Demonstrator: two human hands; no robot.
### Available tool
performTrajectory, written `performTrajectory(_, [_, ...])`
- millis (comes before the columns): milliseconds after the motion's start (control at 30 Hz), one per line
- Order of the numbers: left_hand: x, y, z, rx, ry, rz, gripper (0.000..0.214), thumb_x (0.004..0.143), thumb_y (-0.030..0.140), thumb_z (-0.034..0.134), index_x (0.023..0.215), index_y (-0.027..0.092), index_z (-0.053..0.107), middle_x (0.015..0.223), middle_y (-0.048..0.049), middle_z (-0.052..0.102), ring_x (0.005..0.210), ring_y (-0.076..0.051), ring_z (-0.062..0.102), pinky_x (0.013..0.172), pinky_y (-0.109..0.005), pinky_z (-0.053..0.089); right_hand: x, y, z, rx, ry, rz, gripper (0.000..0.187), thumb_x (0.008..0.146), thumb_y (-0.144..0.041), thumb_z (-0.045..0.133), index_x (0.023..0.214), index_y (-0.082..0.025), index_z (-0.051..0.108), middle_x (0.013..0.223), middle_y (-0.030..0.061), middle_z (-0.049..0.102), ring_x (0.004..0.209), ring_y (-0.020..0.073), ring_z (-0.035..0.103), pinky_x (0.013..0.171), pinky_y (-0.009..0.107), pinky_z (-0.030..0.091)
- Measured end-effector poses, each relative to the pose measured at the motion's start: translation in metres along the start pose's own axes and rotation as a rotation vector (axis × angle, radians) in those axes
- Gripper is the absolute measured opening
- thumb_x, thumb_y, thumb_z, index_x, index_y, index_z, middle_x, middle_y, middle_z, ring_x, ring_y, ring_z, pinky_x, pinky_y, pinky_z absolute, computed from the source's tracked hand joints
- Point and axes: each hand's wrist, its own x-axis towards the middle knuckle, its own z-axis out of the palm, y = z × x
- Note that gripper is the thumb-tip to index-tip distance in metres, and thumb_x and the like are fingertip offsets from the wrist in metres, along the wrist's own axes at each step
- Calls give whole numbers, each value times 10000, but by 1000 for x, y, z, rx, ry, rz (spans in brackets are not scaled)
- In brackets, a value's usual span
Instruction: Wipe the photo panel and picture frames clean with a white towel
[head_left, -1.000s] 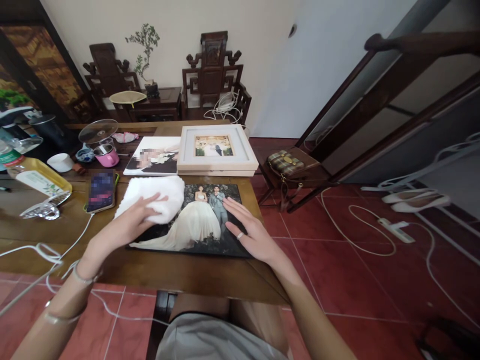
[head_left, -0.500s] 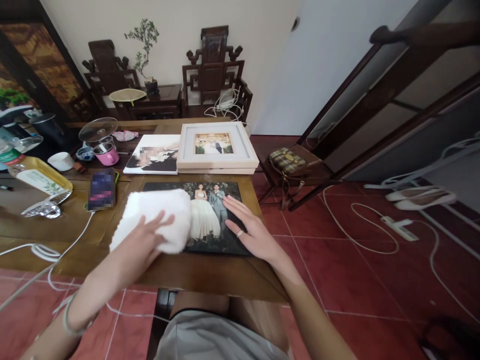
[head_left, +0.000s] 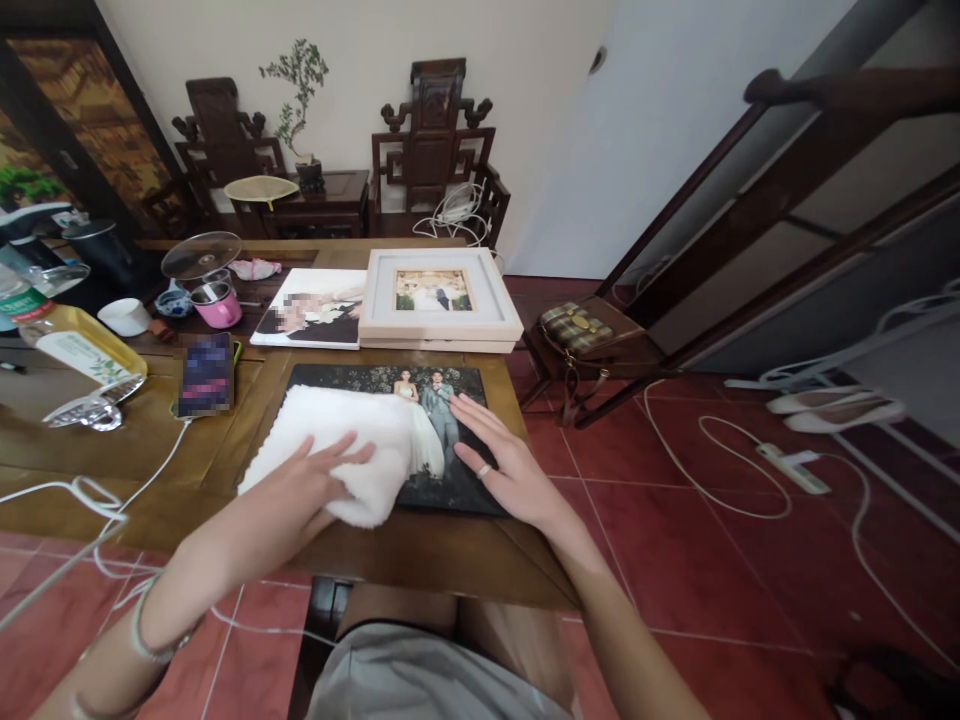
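A dark photo panel (head_left: 469, 490) showing a couple in wedding clothes lies on the wooden table near its front edge. Over its left part lies a folded white towel (head_left: 352, 410). My left hand (head_left: 300, 495) holds this towel against the panel, fingers spread across the top; the thumb is mostly hidden at the towel's lower edge. On the panel's right side rests my right hand (head_left: 510, 465), flat, fingers extended, a ring on one finger. It holds nothing.
Behind the panel are a pale framed picture (head_left: 495, 300) and a white-edged photo print (head_left: 307, 310). To the left lie a phone (head_left: 206, 375) with a white cable, an oil bottle (head_left: 90, 345) and a pink cup (head_left: 217, 305). A plaid bag (head_left: 577, 325) sits on a chair at right.
My left hand has slid the towel to the right across the panel, covering part of the white dress. My right hand has stayed in place on the panel.
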Motion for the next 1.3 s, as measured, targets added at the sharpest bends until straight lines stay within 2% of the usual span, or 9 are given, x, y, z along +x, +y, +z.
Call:
performTrajectory(133, [23, -18, -13, -2, 38, -17, 278, 957, 138, 427, 1040, 235, 674, 1553, 4, 316, 1476, -210, 146, 1197, -500, 146, 1, -1, 0, 6, 4, 7, 478, 957, -348, 474, 1425, -252, 450, 1491, 88, 440, 1411, 233, 344, 1161, 521, 292])
performTrajectory(233, [41, -32, -17, 52, 37, -44, 284, 958, 124, 416, 1074, 213, 660, 1555, -36, 305, 1478, -232, 131, 1176, -538, 188, 1, -2, -1, 25, 1, 18, 482, 956, -358, 474, 1427, -261, 449, 1493, 79, 439, 1414, 239, 338, 1165, 516, 286])
performTrajectory(400, [66, -58, -10, 201, 188, -154, 282, 962, 110, 428, 1168, 153, 616, 1553, -124, 297, 1468, -306, 163, 1126, -628, 228, 1, -4, -1, 51, 0, 16, 484, 961, -354, 460, 1430, -236, 448, 1496, 94, 433, 1420, 232, 326, 1172, 494, 280])
performTrajectory(500, [70, -64, -4, 228, 229, -184, 270, 946, 93, 432, 1122, 129, 635, 1556, -153, 277, 1462, -342, 167, 1106, -674, 211, 2, -5, -2, 58, -2, 19, 483, 961, -365, 458, 1429, -246, 450, 1497, 92, 432, 1419, 241, 328, 1169, 509, 279])
performTrajectory(633, [50, -49, 0, 199, 189, -144, 245, 918, 100, 442, 961, 159, 676, 1555, -101, 303, 1463, -315, 181, 1134, -649, 183, 2, -5, -2, 67, 3, 17, 482, 961, -383, 454, 1431, -274, 447, 1498, 75, 433, 1417, 244, 332, 1168, 516, 282])
performTrajectory(833, [-21, 4, 16, 19, 78, 28, 269, 882, 64, 438, 837, 198, 667, 1550, -40, 311, 1471, -261, 163, 1168, -604, 138, 1, -3, -1, 55, 8, 13, 485, 956, -395, 466, 1430, -294, 445, 1497, 60, 436, 1412, 250, 342, 1162, 540, 282])
performTrajectory(933, [-44, 17, 28, -26, 47, 71, 221, 848, 71, 511, 754, 214, 652, 1555, 12, 298, 1468, -248, 178, 1195, -555, 85, 1, -2, -1, 46, 3, 25, 480, 953, -401, 475, 1419, -290, 460, 1494, 64, 440, 1409, 252, 347, 1160, 540, 282])
performTrajectory(1067, [-42, 9, 29, -43, 51, 56, 230, 876, 82, 500, 767, 212, 656, 1550, 15, 313, 1464, -232, 200, 1204, -524, 98, 0, -2, -1, 44, 2, 31, 478, 951, -397, 481, 1415, -281, 467, 1486, 76, 450, 1407, 254, 351, 1157, 537, 288])
performTrajectory(1300, [-5, -45, 4, -60, 145, -22, 279, 982, 190, 378, 1021, 209, 654, 1565, -27, 290, 1479, -209, 143, 1194, -529, 110, 0, -1, -1, 32, -2, 35, 479, 950, -397, 488, 1414, -283, 467, 1490, 76, 445, 1407, 255, 352, 1155, 548, 284])
